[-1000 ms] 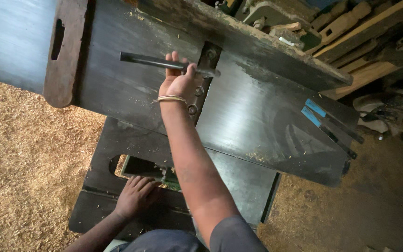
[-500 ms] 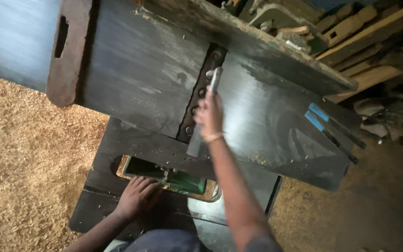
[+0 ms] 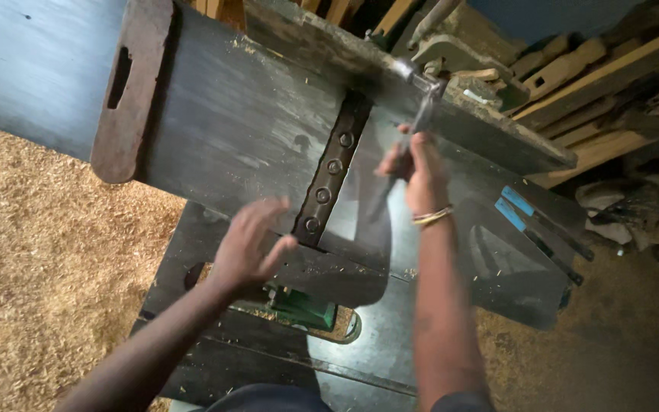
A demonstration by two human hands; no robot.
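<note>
My right hand (image 3: pixel 415 172) grips a long metal wrench (image 3: pixel 413 133), its head reaching up to a fitting at the far fence (image 3: pixel 421 76) of a dark metal planer table (image 3: pixel 238 130). A beaded bracelet sits on that wrist. My left hand (image 3: pixel 249 244) hovers with fingers spread, holding nothing, just left of the cutter block (image 3: pixel 329 179), a dark bar with several round bolt heads set in the gap between the two table halves.
A rusty brown plate with a slot (image 3: pixel 127 91) lies on the table's left part. A green machine part (image 3: pixel 303 309) shows through a lower opening. Sawdust (image 3: pixel 32 259) covers the floor at left. Wooden planks and scraps (image 3: pixel 573 84) pile up at the back right.
My left hand rose from the lower frame up to the cutter block. My right hand swung the wrench from lying across the table to pointing up at the far fence.
</note>
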